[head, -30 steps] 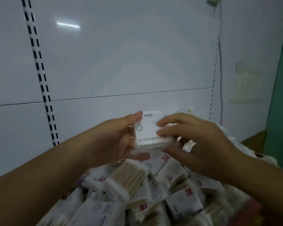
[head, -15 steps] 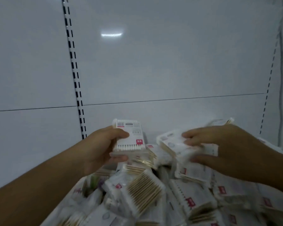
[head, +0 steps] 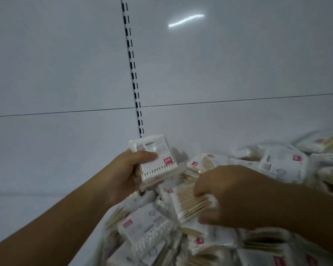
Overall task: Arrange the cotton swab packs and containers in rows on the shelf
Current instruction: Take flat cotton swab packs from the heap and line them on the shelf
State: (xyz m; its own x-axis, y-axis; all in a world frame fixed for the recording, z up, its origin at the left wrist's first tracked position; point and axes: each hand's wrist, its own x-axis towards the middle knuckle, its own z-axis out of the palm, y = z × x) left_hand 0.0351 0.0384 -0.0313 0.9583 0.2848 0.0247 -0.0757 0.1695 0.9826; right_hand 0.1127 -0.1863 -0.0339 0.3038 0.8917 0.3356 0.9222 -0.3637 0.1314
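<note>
My left hand (head: 126,173) grips a small stack of clear cotton swab packs (head: 158,162) upright, thumb across the printed white label, white swab tips at the lower edge. My right hand (head: 233,196) reaches into a loose heap of swab packs (head: 277,166) and its fingers curl round a pack of wooden-stick swabs (head: 188,204) lying on top of the heap. Another pack with white tips (head: 148,229) lies nearer me in the heap.
The heap covers the white shelf from the middle to the right edge. Bare white shelf surface (head: 37,208) lies to the left. Behind stands a white back panel with a slotted upright (head: 132,70) and a horizontal seam.
The view has swung left. My left hand still holds its packs. My right hand has moved down and toward me, from one pack in the heap onto the wooden-stick pack.
</note>
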